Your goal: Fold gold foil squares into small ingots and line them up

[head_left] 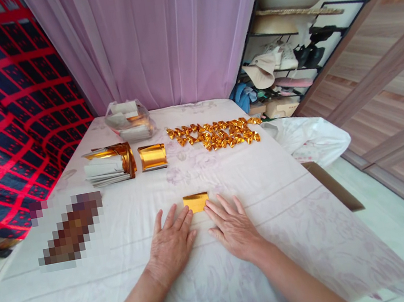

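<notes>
A small rectangle of gold foil paper (196,203) lies on the cloth-covered table in front of me, its far edge darker and slightly raised. My left hand (173,239) rests flat with fingers spread, its fingertips touching the paper's left side. On the opposite side, my right hand (234,226) also lies flat, fingertips at the paper's right edge. Neither hand grips anything. Beyond them sits a short pile of gold foil sheets (153,157), beside a larger stack of gold and grey-white sheets (109,167). Several folded gold foil pieces (222,134) are laid out in rows at the back right.
A clear plastic bag (128,119) holding more sheets stands at the table's back left. A purple curtain (162,38) hangs behind the table. To the right are a white plastic bag (309,140), a shelf rack with basins and shoes, and a wooden cabinet (389,60).
</notes>
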A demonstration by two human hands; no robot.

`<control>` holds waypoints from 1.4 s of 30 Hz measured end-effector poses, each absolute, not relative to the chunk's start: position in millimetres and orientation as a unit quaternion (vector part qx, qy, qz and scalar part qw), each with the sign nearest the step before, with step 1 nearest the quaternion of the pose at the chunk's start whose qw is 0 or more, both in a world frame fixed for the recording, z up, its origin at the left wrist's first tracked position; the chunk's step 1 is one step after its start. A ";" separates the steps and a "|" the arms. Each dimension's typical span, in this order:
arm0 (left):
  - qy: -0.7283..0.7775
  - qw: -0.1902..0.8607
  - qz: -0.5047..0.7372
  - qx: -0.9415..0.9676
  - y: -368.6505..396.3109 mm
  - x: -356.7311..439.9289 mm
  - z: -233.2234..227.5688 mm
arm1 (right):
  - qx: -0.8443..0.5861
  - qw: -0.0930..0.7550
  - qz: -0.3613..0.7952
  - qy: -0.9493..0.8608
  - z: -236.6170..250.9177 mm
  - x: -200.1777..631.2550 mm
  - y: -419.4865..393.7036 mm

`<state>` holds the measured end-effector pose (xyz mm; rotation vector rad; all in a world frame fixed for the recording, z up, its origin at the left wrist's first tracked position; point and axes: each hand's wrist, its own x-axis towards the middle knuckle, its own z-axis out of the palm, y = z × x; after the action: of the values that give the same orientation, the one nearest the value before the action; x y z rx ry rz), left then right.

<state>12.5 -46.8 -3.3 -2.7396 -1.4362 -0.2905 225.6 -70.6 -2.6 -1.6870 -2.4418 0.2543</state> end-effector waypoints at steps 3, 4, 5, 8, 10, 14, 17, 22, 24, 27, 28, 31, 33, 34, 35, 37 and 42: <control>-0.460 0.020 -0.100 -0.882 -46.3 11.8 -3.8 | -0.579 0.089 0.085 -0.806 -3.0 230.7 -73.7; -0.458 0.022 -0.103 -0.882 -46.1 11.7 -3.9 | -0.583 0.093 0.083 -0.803 -2.4 231.9 -74.7; -0.457 0.024 -0.106 -0.883 -45.8 11.6 -3.9 | -0.586 0.098 0.081 -0.801 -1.4 233.0 -75.3; -0.454 0.030 -0.115 -0.883 -44.1 12.2 -3.7 | -0.592 0.121 0.065 -0.794 1.8 236.8 -72.6; -0.451 0.035 -0.123 -0.883 -42.6 13.1 -3.2 | -0.603 0.148 0.053 -0.782 2.1 239.8 -65.1; -0.447 0.042 -0.146 -0.882 -40.1 14.4 -3.4 | -0.611 0.234 0.040 -0.756 -6.1 242.3 -39.5; -0.443 0.041 -0.169 -0.880 -39.4 14.2 -5.8 | -0.598 0.281 0.046 -0.749 -16.4 238.7 -22.6; -0.443 0.038 -0.192 -0.875 -39.5 14.0 -9.6 | -0.596 0.311 0.048 -0.739 -26.5 233.4 -14.9; -0.444 0.034 -0.193 -0.874 -39.6 14.1 -9.9 | -0.593 0.318 0.053 -0.738 -27.5 233.3 -15.5; -0.443 0.028 -0.196 -0.874 -39.8 14.0 -10.0 | -0.588 0.335 0.061 -0.734 -27.6 233.8 -15.1; -0.443 0.026 -0.197 -0.874 -39.8 13.9 -10.2 | -0.584 0.343 0.065 -0.733 -27.3 233.8 -14.4; -0.446 0.022 -0.199 -0.872 -40.3 13.4 -11.7 | -0.560 0.369 0.084 -0.737 -25.3 233.4 -11.9; -0.448 0.020 -0.200 -0.871 -40.6 13.3 -12.7 | -0.540 0.381 0.099 -0.744 -23.2 232.9 -11.2; -0.449 0.019 -0.201 -0.871 -40.8 13.4 -13.0 | -0.533 0.384 0.104 -0.747 -22.0 232.7 -11.4; -0.449 0.018 -0.201 -0.870 -40.9 13.4 -13.2 | -0.528 0.386 0.107 -0.749 -21.0 232.5 -11.9; -0.450 0.015 -0.202 -0.870 -41.1 13.5 -13.0 | -0.527 0.385 0.108 -0.750 -19.2 232.6 -13.7; -0.450 0.014 -0.208 -0.868 -41.3 13.4 -10.7 | -0.528 0.378 0.115 -0.752 -17.5 233.3 -17.8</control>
<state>13.4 -41.3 -10.7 -2.7039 -1.4005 -0.6481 233.3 -17.8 -17.5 -1.3497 -1.9223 0.2929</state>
